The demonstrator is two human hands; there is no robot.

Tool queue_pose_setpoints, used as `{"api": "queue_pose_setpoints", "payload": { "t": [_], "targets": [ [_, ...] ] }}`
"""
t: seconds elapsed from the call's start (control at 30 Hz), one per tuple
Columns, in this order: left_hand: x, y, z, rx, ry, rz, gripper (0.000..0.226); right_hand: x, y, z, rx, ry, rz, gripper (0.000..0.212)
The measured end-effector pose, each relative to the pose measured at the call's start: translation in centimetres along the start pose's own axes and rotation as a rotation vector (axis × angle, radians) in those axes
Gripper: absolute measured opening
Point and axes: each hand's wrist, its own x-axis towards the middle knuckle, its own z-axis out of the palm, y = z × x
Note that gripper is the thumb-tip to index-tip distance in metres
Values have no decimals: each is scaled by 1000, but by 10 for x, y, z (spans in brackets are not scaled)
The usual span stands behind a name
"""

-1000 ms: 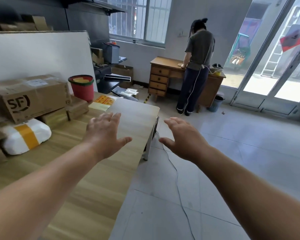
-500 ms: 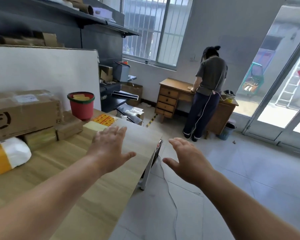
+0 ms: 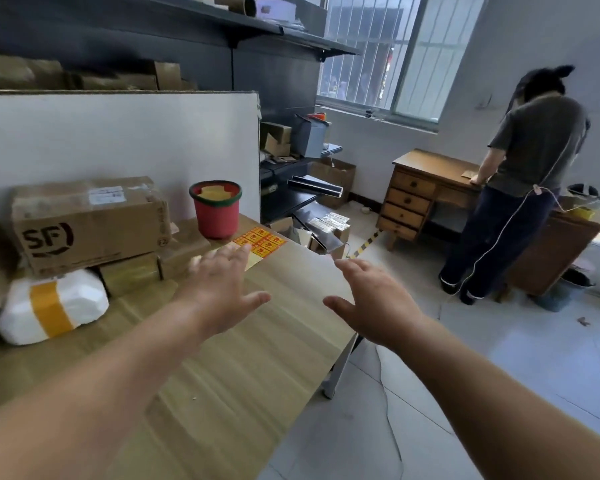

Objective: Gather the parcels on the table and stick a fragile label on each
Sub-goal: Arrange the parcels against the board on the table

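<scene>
Left of my left fingers point(image 3: 234, 259) I am counting at least three brown boxes: one big box point(image 3: 87, 220), one small box point(image 3: 129, 273), another small box point(image 3: 182, 252), plus one white parcel point(image 3: 54, 304). Just beyond those fingertips, one red bucket point(image 3: 216, 211) is standing and one label sheet point(image 3: 262, 242) is lying.

SF carton point(image 3: 87, 220) atop brown boxes point(image 3: 130, 273), white parcel point(image 3: 80, 303), orange label sheet point(image 3: 264, 242) flat

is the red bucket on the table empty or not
Not empty: yellow pieces show inside the red bucket, just below its green rim.
</scene>
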Motion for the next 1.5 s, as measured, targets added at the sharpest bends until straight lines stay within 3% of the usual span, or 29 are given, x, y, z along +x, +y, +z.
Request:
{"api": "queue_pose_setpoints", "payload": {
  "t": [0.2, 0.37, 0.67, 1.17, 1.33, 1.5],
  "targets": [
    [24, -17, 13, -23, -67, -277, 87, 75, 20, 26, 33, -99, -152, 71],
    [37, -33, 14, -44, 4, -473, 85, 139, 21, 34, 42, -125, -302, 69],
    [60, -105, 4, -33, 134, -688, 85, 242, -57, 50, 100, -123, -522, 66],
    [141, -323, -5, -23, 204, -914, 96, 405, -229, 141, 175, -212, -491, 78],
    [156, -368, 0, -48, 180, -992, 108, 440, -253, 166, 263, -208, -404, 88],
    [169, -403, 7, -194, 156, -1035, 126, 467, -265, 189, 438, -334, -216, 94]
  ]
}}
